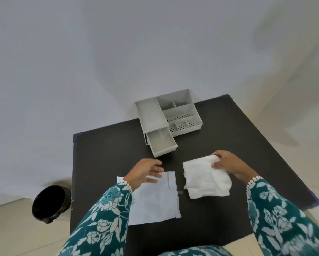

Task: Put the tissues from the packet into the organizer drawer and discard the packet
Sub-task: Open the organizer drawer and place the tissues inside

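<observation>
A stack of white tissues lies on the black table, right of centre. My right hand pinches its far right corner. The flat white packet lies to the left of the stack. My left hand hovers over the packet's far edge with fingers spread, holding nothing. The grey organizer stands at the far side of the table. Its lower drawer is pulled out towards me and looks empty.
A black bin with a dark liner stands on the floor left of the table. A pale wall rises behind the table. Beige floor tiles show on both sides.
</observation>
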